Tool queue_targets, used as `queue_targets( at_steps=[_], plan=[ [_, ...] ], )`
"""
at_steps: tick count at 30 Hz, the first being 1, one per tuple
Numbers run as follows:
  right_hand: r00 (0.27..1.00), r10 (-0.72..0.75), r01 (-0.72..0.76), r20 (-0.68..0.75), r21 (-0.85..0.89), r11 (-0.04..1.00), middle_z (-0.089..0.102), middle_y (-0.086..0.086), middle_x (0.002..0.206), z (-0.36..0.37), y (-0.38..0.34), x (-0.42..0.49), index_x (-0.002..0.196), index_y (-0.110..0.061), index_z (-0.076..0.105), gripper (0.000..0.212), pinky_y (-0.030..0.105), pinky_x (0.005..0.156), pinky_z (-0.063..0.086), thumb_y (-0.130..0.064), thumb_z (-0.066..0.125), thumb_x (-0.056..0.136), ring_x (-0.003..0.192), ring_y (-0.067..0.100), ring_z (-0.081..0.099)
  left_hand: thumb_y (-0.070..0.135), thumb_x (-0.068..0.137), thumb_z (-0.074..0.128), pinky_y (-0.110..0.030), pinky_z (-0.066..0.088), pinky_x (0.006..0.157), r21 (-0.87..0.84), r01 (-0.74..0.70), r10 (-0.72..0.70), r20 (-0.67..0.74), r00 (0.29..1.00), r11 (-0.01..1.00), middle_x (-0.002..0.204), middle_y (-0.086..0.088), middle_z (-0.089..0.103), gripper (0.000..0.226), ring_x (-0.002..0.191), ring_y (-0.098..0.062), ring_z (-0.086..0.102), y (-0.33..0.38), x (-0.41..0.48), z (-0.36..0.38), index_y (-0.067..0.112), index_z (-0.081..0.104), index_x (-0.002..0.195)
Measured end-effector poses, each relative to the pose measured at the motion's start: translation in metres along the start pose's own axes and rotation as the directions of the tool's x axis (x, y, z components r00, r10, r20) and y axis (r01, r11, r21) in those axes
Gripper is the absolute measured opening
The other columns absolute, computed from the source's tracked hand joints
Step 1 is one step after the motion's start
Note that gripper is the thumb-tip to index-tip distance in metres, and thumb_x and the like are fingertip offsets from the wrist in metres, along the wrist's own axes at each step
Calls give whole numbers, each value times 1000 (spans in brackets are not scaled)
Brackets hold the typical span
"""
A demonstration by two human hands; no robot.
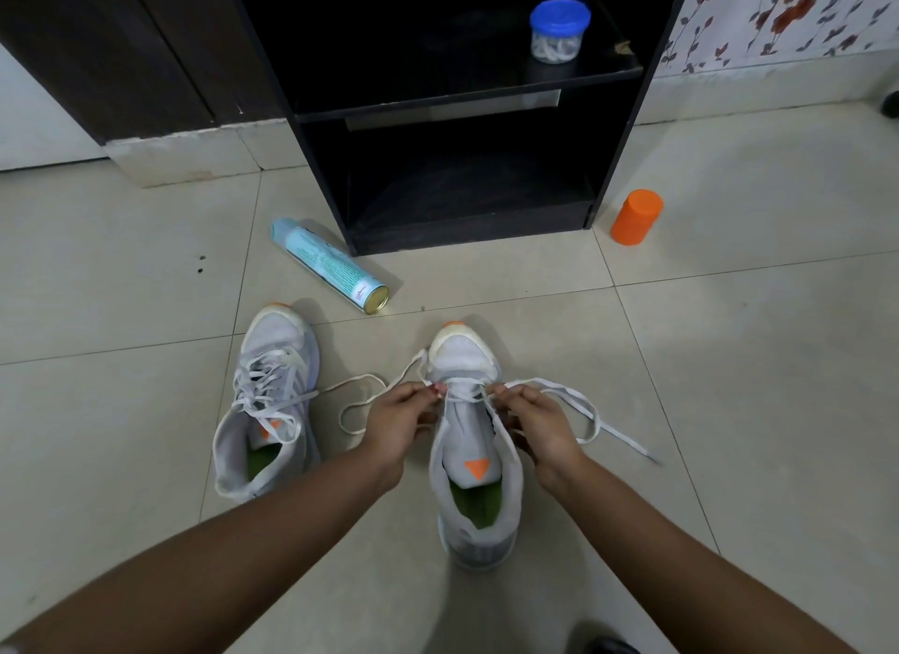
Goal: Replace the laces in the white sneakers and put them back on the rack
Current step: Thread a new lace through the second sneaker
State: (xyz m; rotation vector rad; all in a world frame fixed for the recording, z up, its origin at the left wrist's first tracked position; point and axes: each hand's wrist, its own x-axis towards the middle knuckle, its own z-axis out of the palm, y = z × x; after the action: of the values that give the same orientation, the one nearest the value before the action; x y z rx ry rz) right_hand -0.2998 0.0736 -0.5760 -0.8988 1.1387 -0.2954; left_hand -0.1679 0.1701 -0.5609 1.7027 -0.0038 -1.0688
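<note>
Two white sneakers with orange toe tips stand on the tiled floor. The left sneaker point(272, 400) is fully laced. The right sneaker point(474, 439) has a white lace point(579, 400) through only its front eyelets, with both ends trailing loose on the floor. My left hand point(404, 412) pinches the lace at the shoe's left eyelets. My right hand point(532, 420) pinches it at the right eyelets. The black shoe rack point(467, 113) stands behind, its lower shelf bare.
A light-blue spray can point(331, 264) lies on the floor left of the rack. An orange cylinder point(636, 217) stands at the rack's right. A blue-lidded clear jar point(558, 30) sits on the upper shelf. A dark wooden cabinet point(121, 50) is at the back left.
</note>
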Motion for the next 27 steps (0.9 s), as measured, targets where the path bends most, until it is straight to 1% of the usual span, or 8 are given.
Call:
queue_targets(
  at_steps=[6, 11, 14, 16, 19, 23, 25, 27],
  plan=[
    [998, 42, -39, -53, 55, 998, 48, 7, 67, -8, 4, 9, 82, -8, 64, 12, 25, 54, 35, -13, 59, 92, 56, 14, 41, 6, 92, 57, -17, 46, 52, -39, 40, -41, -44, 998, 998, 70, -6, 61, 15, 58, -14, 58, -2, 3, -6, 7, 64, 79],
    [995, -92, 73, -37, -355, 932, 49, -1, 56, -18, -3, 12, 65, -14, 54, 39, 29, 55, 39, -42, 54, 93, 53, 14, 44, 8, 95, 50, -19, 42, 71, 67, -134, 134, 0, 991, 989, 83, 2, 65, 17, 79, -9, 59, 8, -1, 0, 17, 63, 87],
    [849, -524, 468, 70, -559, 684, 59, -6, 79, -21, -13, 10, 86, -17, 58, 17, 37, 76, 46, -27, 49, 97, 76, 14, 55, 6, 98, 43, -15, 41, 78, 179, -431, 407, 156, 900, 884, 77, 7, 61, 22, 76, -3, 56, 13, -3, 1, 13, 63, 91],
    [707, -640, 666, 300, -587, 461, 58, -6, 114, -12, -25, 4, 119, -16, 55, 24, 26, 95, 40, -17, 44, 98, 108, 12, 51, 13, 98, 45, -17, 43, 79, 329, -598, 529, 279, 801, 731, 74, 17, 62, 23, 74, 3, 56, 13, -2, 2, 15, 65, 87],
    [586, -533, 766, 610, -631, 121, 54, 2, 130, 6, -40, -1, 140, -15, 42, 46, 29, 103, 32, -21, 36, 94, 121, 16, 44, 33, 90, 39, -38, 42, 85, 565, -737, 660, 397, 638, 371, 65, 19, 55, 27, 70, 0, 48, 14, 1, 1, 22, 59, 75],
    [558, -478, 691, 678, -699, -185, 55, 6, 108, 12, -40, -4, 114, -15, 58, 46, 39, 99, 36, -36, 25, 89, 107, 24, 45, 38, 87, 32, -43, 32, 100, 684, -716, 641, 488, 592, 140, 67, 13, 48, 27, 72, -14, 50, 17, -3, -5, 24, 51, 74],
    [568, -498, 677, 655, -716, -169, 53, 3, 102, 9, -38, -1, 96, -14, 61, 48, 37, 97, 35, -44, 25, 88, 105, 23, 43, 37, 87, 32, -41, 34, 98, 688, -719, 633, 513, 580, 102, 71, 7, 55, 33, 75, -18, 54, 17, 1, -10, 18, 57, 76],
    [594, -529, 734, 606, -677, 50, 54, 0, 97, 7, -39, -1, 85, -13, 61, 44, 32, 92, 35, -49, 35, 86, 102, 19, 44, 34, 89, 37, -39, 42, 83, 619, -766, 614, 541, 575, 171, 73, 4, 57, 31, 74, -19, 54, 17, 7, -16, 15, 60, 78]
  ],
)
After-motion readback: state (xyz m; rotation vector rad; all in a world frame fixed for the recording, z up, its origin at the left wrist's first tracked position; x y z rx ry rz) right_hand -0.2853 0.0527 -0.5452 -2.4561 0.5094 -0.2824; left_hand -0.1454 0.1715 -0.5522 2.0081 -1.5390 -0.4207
